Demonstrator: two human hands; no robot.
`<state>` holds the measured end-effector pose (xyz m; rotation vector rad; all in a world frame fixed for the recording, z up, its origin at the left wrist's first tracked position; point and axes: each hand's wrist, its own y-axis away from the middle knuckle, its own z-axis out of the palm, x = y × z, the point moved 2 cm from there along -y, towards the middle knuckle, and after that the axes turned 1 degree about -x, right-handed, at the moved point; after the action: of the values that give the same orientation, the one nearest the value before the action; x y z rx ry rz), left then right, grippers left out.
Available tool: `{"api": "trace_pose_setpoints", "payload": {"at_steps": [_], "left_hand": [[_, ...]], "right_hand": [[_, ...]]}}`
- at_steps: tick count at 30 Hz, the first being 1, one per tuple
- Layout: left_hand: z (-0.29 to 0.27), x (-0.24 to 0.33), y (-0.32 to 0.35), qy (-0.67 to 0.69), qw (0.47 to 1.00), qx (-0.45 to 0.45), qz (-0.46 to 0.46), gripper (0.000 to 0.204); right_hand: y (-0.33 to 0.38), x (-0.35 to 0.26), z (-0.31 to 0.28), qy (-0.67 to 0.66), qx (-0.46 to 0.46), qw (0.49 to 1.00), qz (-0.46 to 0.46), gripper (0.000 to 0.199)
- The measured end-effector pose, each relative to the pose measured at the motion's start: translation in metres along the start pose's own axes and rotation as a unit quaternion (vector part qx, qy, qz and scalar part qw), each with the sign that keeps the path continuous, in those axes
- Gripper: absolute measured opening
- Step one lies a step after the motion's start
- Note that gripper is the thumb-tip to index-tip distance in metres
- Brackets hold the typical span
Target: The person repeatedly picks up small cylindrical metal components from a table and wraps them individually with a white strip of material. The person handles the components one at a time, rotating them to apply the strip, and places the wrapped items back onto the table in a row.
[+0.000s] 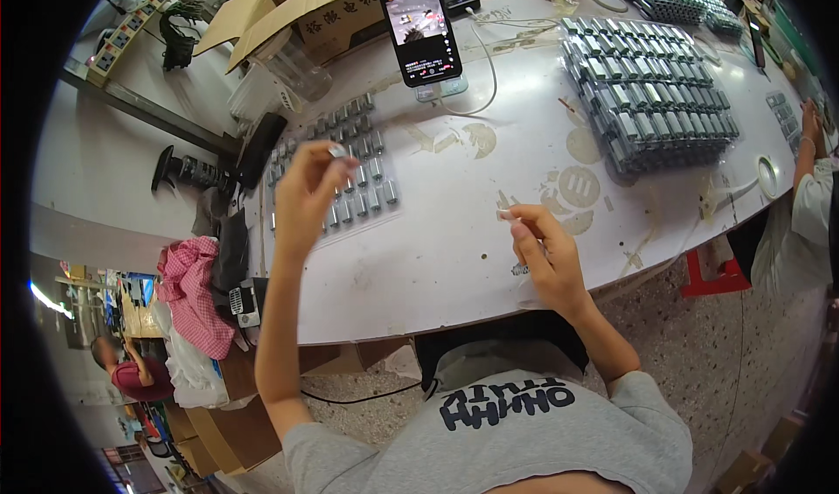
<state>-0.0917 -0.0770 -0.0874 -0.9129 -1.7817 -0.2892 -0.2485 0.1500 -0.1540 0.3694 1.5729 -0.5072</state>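
The left hand (308, 190) is raised above the white surface (454, 258), pinching a small metal cylinder (337, 151) by fingertips alone; the right hand (544, 254) nips a small pale strip (506, 216); so slight a grip could drop the cylinder among the cylinder rows (350, 166) below.

We see silvery metal cylinders (354, 166) on a white table (454, 258), a black phone (420, 27), brown cardboard box (306, 9), and red-and-white checked cloth (194, 289).
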Motion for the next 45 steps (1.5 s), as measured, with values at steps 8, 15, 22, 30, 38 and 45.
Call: {"api": "trace_pose_setpoints", "payload": {"at_steps": [8, 15, 22, 30, 38, 45], "left_hand": [[0.064, 0.052, 0.105, 0.223, 0.955, -0.045, -0.192, 0.039], [0.093, 0.071, 0.12, 0.289, 0.947, -0.034, -0.134, 0.039], [0.101, 0.079, 0.126, 0.194, 0.981, -0.003, 0.023, 0.045], [0.102, 0.081, 0.127, 0.113, 0.99, 0.023, 0.086, 0.05], [0.104, 0.082, 0.127, 0.093, 0.991, 0.04, 0.085, 0.052], [0.104, 0.082, 0.124, 0.104, 0.991, 0.041, 0.079, 0.054]], "right_hand": [[0.034, -0.051, 0.005, 0.159, -0.138, 0.97, -0.119, 0.032], [0.045, -0.061, 0.003, -0.018, -0.177, 0.981, 0.074, 0.013], [0.036, -0.085, -0.005, -0.088, -0.221, 0.97, 0.052, 0.01], [0.027, -0.085, 0.004, -0.043, -0.205, 0.978, -0.019, 0.011], [0.023, -0.088, 0.004, -0.049, -0.22, 0.974, 0.025, 0.012], [0.021, -0.082, 0.006, -0.097, -0.209, 0.973, 0.019, 0.012]]}}
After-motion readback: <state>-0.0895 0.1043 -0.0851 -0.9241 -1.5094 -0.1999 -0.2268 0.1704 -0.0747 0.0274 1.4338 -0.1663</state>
